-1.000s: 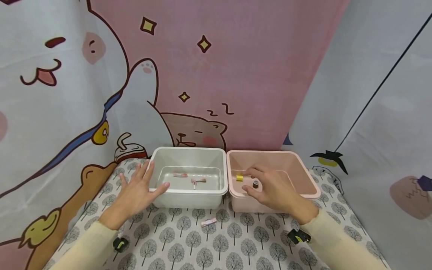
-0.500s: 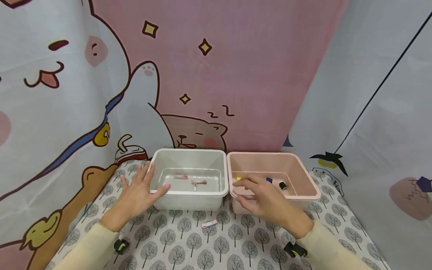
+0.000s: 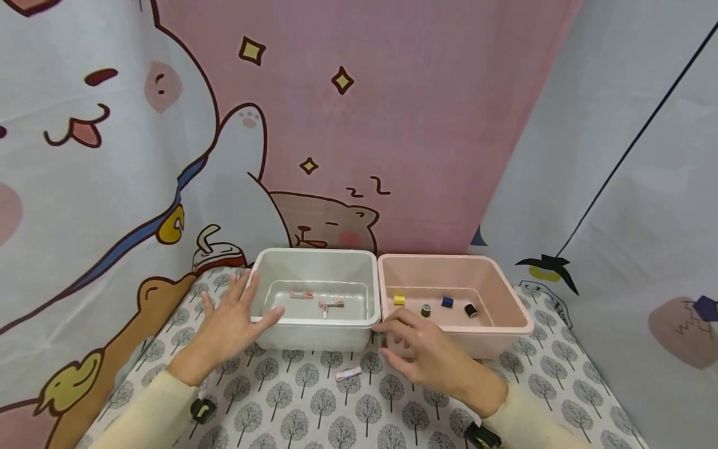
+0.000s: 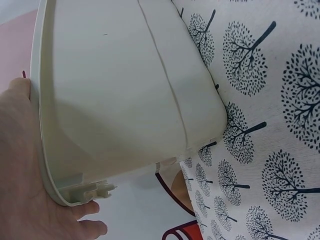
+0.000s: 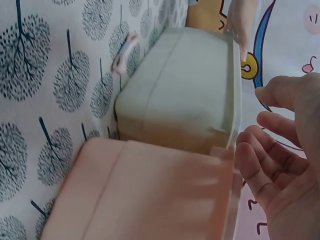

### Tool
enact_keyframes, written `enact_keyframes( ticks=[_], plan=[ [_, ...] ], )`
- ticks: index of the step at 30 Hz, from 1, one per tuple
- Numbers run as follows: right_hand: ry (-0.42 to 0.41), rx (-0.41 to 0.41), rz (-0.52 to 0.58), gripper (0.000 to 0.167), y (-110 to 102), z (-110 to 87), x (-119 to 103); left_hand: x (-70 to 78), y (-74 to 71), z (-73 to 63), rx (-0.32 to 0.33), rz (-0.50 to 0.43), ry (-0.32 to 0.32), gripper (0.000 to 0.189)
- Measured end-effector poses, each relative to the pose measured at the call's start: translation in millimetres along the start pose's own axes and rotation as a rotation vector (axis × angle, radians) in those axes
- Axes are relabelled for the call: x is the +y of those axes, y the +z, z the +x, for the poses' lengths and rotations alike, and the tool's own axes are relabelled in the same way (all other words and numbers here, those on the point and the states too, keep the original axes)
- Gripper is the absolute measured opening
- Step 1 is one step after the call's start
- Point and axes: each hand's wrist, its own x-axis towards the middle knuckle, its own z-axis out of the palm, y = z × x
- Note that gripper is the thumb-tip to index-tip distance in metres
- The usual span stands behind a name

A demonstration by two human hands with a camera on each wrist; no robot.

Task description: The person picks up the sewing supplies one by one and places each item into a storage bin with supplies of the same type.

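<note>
My left hand [image 3: 223, 330] rests on the left rim of the white bin [image 3: 314, 337], fingers spread and straight. In the left wrist view that hand [image 4: 20, 170] lies along the bin's rim at a corner. My right hand [image 3: 434, 358] hovers before the near left corner of the pink bin [image 3: 471, 343], fingers loosely bent with nothing between them. On the tree-print cloth, left of that hand, lies a small pale pink hair clip [image 3: 348, 373]. Inside the white bin are small pink clips [image 3: 331, 304]. The pink bin holds small thread spools: yellow [image 3: 399, 300], grey-brown [image 3: 426, 310], blue [image 3: 447, 302] and black [image 3: 470, 310].
The two bins stand side by side, their rims meeting, towards the back of the table with its tree-print cloth [image 3: 305, 405]. Behind them hangs a pink and white cartoon curtain [image 3: 426, 125]. Dark wrist cameras [image 3: 203, 410] sit at both sleeves.
My right hand has drawn back from over the pink bin, moving left and towards me, uncovering the spools. My left hand has stayed on the white bin's rim. The view has tilted slightly.
</note>
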Motion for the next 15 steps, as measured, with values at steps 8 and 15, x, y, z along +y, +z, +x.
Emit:
enact_keyframes(
  ticks=[8, 15],
  plan=[
    [0.017, -0.060, -0.051, 0.041, 17, -4.8, -4, 0.4, -0.9, 0.2, 0.000, 0.007, -0.001, 0.112],
    [0.015, -0.100, -0.085, 0.039, 30, -7.3, -5, 0.0, -0.6, 0.8, -0.004, 0.003, -0.004, 0.112]
  ],
)
